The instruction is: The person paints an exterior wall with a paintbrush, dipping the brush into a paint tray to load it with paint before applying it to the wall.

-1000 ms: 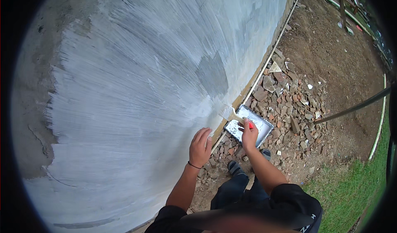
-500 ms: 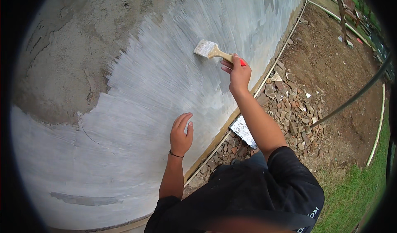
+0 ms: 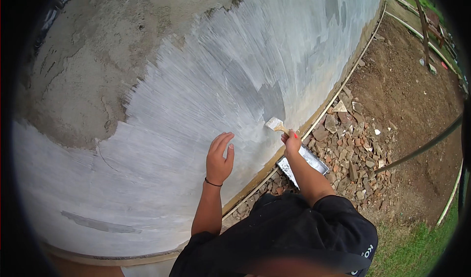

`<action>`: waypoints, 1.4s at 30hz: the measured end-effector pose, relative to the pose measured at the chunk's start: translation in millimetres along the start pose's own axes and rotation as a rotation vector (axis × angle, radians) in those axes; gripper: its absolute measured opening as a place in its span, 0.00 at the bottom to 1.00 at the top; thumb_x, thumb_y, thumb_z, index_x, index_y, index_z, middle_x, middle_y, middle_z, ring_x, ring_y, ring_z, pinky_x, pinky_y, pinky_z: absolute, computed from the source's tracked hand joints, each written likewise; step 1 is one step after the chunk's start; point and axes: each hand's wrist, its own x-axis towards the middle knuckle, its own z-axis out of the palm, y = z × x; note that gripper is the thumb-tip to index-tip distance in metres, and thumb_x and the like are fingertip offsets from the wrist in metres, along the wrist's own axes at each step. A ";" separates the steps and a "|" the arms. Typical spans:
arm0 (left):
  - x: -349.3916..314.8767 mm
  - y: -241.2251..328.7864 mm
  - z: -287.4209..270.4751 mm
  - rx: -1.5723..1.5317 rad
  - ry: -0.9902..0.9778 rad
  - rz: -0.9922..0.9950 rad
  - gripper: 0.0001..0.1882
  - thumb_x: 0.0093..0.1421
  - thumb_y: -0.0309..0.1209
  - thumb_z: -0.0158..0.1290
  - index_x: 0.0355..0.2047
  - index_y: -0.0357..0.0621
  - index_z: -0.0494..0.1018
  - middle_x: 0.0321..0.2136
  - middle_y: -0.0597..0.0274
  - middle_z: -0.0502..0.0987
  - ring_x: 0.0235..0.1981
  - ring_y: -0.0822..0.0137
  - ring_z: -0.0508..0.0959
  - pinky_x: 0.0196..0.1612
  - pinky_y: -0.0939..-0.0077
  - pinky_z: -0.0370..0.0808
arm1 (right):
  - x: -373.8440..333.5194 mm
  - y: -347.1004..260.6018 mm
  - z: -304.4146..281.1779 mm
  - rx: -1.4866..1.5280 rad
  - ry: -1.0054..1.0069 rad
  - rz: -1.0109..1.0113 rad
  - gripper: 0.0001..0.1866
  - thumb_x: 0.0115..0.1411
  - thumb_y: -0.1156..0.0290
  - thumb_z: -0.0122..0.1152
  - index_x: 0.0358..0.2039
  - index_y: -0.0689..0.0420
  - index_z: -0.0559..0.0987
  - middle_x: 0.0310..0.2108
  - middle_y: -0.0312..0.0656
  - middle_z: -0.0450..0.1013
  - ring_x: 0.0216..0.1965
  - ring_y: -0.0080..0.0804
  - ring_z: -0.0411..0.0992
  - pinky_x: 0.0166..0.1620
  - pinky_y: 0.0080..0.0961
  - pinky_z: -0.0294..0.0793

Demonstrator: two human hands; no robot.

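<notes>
Right hand (image 3: pixel 292 142): grips brush (image 3: pixel 275 124) near lower edge of wall (image 3: pixel 171 129)
Left hand (image 3: pixel 220 158): loosely uncurled, by wall
Tray (image 3: pixel 314 160): on rubble (image 3: pixel 353 159), beside that edge

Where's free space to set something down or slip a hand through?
The brown soil, bordered by rubble on its left and the dark pole below, looks open; so does the grass. A hand might pass between the left hand and the paintbrush. It's crowded around the tray, among wall, rubble and right forearm.
</notes>
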 end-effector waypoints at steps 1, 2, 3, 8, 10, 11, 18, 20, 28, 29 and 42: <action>2.8 2.9 -1.2 -0.009 0.013 0.003 0.13 0.57 0.23 0.48 0.43 0.38 0.73 0.44 0.51 0.74 0.50 0.52 0.72 0.52 0.64 0.68 | 1.6 -0.9 7.2 -0.067 -0.041 -0.017 0.14 0.65 0.63 0.48 0.38 0.64 0.71 0.30 0.45 0.74 0.29 0.32 0.75 0.31 0.25 0.78; 6.7 4.6 -1.6 0.004 -0.005 0.045 0.13 0.57 0.23 0.48 0.42 0.38 0.73 0.44 0.52 0.74 0.50 0.52 0.72 0.52 0.64 0.68 | 3.6 -6.3 18.0 -0.142 -0.085 -0.041 0.14 0.64 0.64 0.48 0.37 0.65 0.72 0.28 0.45 0.74 0.26 0.31 0.75 0.30 0.24 0.77; 9.1 4.6 -6.0 0.025 -0.016 0.082 0.13 0.56 0.23 0.49 0.42 0.38 0.73 0.44 0.52 0.75 0.50 0.52 0.72 0.52 0.63 0.68 | -5.3 -18.9 41.6 -0.155 -0.097 -0.107 0.15 0.64 0.65 0.49 0.34 0.66 0.73 0.26 0.45 0.73 0.24 0.30 0.75 0.29 0.24 0.77; 29.5 -4.2 -41.5 0.068 0.141 0.083 0.13 0.56 0.23 0.49 0.42 0.38 0.73 0.43 0.53 0.75 0.50 0.52 0.72 0.52 0.63 0.68 | -83.8 -141.3 141.3 -0.335 -0.297 -0.380 0.15 0.63 0.67 0.49 0.34 0.70 0.73 0.26 0.48 0.73 0.22 0.32 0.74 0.28 0.24 0.78; 35.7 -0.7 -55.1 0.073 0.221 0.097 0.12 0.56 0.23 0.49 0.42 0.38 0.74 0.43 0.54 0.75 0.50 0.53 0.72 0.52 0.64 0.69 | -120.1 -188.1 171.3 -0.180 -0.419 -0.420 0.15 0.63 0.67 0.48 0.35 0.70 0.73 0.26 0.48 0.74 0.23 0.33 0.75 0.29 0.24 0.78; 36.0 -0.7 -61.7 0.084 0.244 0.100 0.12 0.56 0.22 0.49 0.41 0.38 0.74 0.43 0.54 0.75 0.50 0.53 0.72 0.52 0.64 0.69 | -139.8 -207.9 184.9 -0.158 -0.477 -0.433 0.15 0.64 0.67 0.48 0.35 0.70 0.73 0.28 0.49 0.74 0.25 0.34 0.75 0.31 0.25 0.79; 37.5 0.8 -81.1 0.076 0.290 0.152 0.13 0.55 0.22 0.49 0.41 0.38 0.74 0.43 0.54 0.75 0.49 0.53 0.72 0.51 0.64 0.69 | -185.8 -227.8 230.4 0.185 -0.715 -0.380 0.17 0.65 0.66 0.46 0.43 0.71 0.68 0.37 0.54 0.72 0.37 0.40 0.76 0.41 0.26 0.79; 31.2 -3.5 -82.6 0.065 0.285 0.142 0.13 0.55 0.22 0.49 0.41 0.38 0.74 0.43 0.54 0.75 0.49 0.53 0.72 0.51 0.64 0.69 | -169.4 -191.8 216.6 0.177 -0.642 -0.350 0.17 0.65 0.65 0.46 0.43 0.70 0.68 0.38 0.53 0.73 0.38 0.40 0.76 0.41 0.26 0.79; 8.3 -25.5 -89.6 0.072 0.239 0.083 0.12 0.55 0.22 0.49 0.41 0.38 0.74 0.42 0.54 0.75 0.49 0.53 0.73 0.51 0.64 0.70 | -150.7 -136.5 147.5 -0.031 -0.334 -0.379 0.16 0.64 0.67 0.48 0.40 0.71 0.72 0.30 0.49 0.74 0.29 0.34 0.77 0.33 0.24 0.79; 5.4 -26.5 -88.7 0.079 0.234 0.070 0.12 0.56 0.22 0.49 0.41 0.38 0.74 0.42 0.54 0.76 0.49 0.53 0.73 0.51 0.63 0.70 | -157.0 -144.7 153.2 -0.067 -0.378 -0.406 0.15 0.64 0.68 0.48 0.39 0.71 0.72 0.30 0.49 0.74 0.28 0.33 0.76 0.32 0.23 0.79; 45.9 6.8 -101.8 -0.020 0.341 0.246 0.12 0.56 0.21 0.48 0.40 0.37 0.75 0.41 0.53 0.76 0.48 0.52 0.74 0.50 0.64 0.70 | -220.6 -220.1 250.5 0.145 -0.608 -0.605 0.14 0.63 0.71 0.48 0.38 0.73 0.72 0.29 0.52 0.74 0.26 0.34 0.76 0.32 0.23 0.79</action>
